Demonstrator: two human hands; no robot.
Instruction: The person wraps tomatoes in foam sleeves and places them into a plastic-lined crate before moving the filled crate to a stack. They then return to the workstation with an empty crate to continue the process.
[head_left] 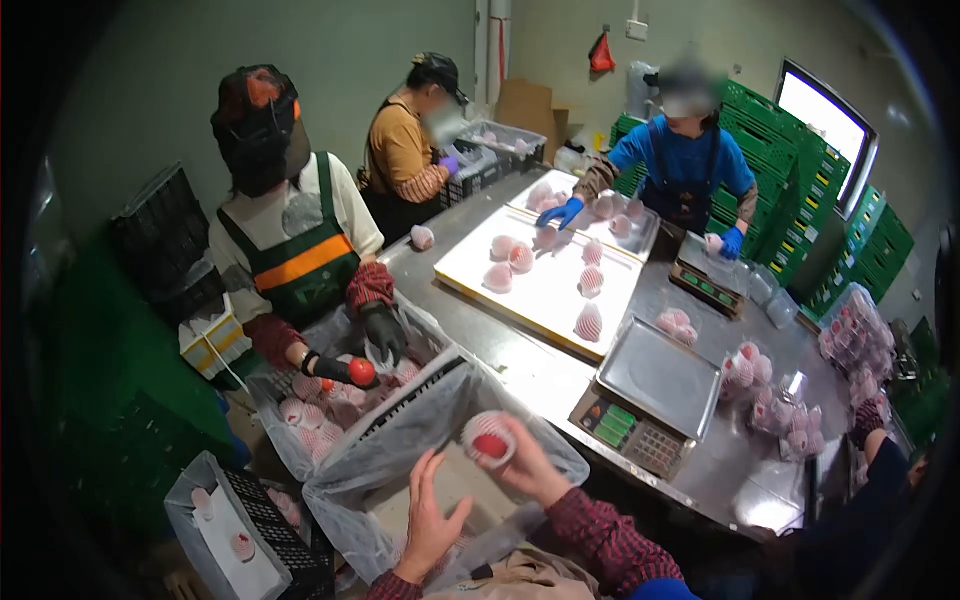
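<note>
My right hand [532, 468] holds a round red fruit [490, 446] sleeved in a pink-and-white foam net, its red skin showing through the net's open end. Its exact kind I cannot make out. To the left, my left hand [432, 518] is open, fingers apart and nothing in them. Both hands are over a crate lined with clear plastic [335, 500], with brown cardboard [485, 490] inside. A few netted fruits partly show low in it, near my left wrist.
A co-worker's dark-gloved hands [345, 368] handle fruit over a neighbouring lined crate [425, 325]. On the steel table [540, 375] stand a digital scale [650, 395], a white tray [560, 330] of netted fruit and several packed fruits. Two more co-workers stand behind; green crates [790, 190] are stacked at right.
</note>
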